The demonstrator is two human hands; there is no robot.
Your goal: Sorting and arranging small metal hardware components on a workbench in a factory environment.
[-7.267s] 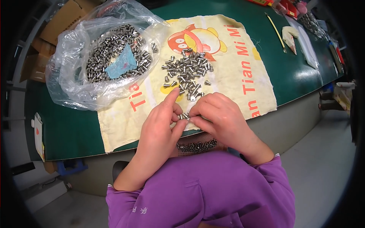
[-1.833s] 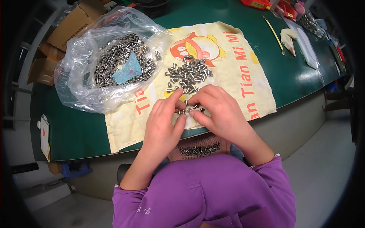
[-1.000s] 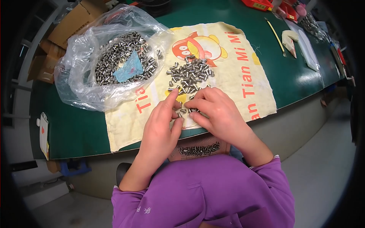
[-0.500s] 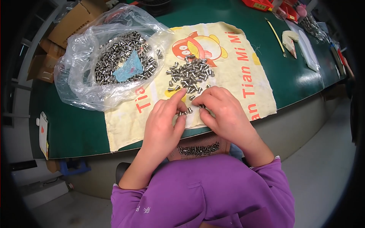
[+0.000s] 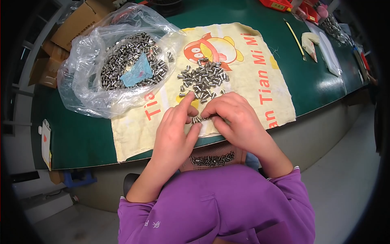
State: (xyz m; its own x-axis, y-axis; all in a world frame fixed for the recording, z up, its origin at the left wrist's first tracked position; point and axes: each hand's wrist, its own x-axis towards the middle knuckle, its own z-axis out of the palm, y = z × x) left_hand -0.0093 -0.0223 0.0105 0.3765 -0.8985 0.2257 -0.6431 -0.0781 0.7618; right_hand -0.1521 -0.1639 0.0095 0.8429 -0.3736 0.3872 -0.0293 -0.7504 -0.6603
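Both of my hands meet over the near edge of a pale yellow printed cloth [image 5: 260,101]. A small row of shiny metal screws [image 5: 196,120] lies between them. My left hand [image 5: 174,126] is open beside the row, its index finger stretched forward and its thumb apart from it. My right hand [image 5: 237,116] is closed, with bent index finger and thumb round screws at the row's right end; its fingertips partly hide them. Just beyond my fingers a loose pile of the same screws [image 5: 205,79] covers part of the cloth's cartoon print.
A clear plastic bag [image 5: 87,91] full of screws, with a blue scrap [image 5: 138,72] on top, stands at left. In front of my body a pink perforated basket [image 5: 189,164] holds more screws. Cardboard boxes [image 5: 81,24], a yellow stick [image 5: 295,38] and red bins [image 5: 276,4] lie farther off.
My right fingertips have moved slightly left, toward my left hand, and a loose screw near them has joined the row. The left index finger has shifted a little left and forward.
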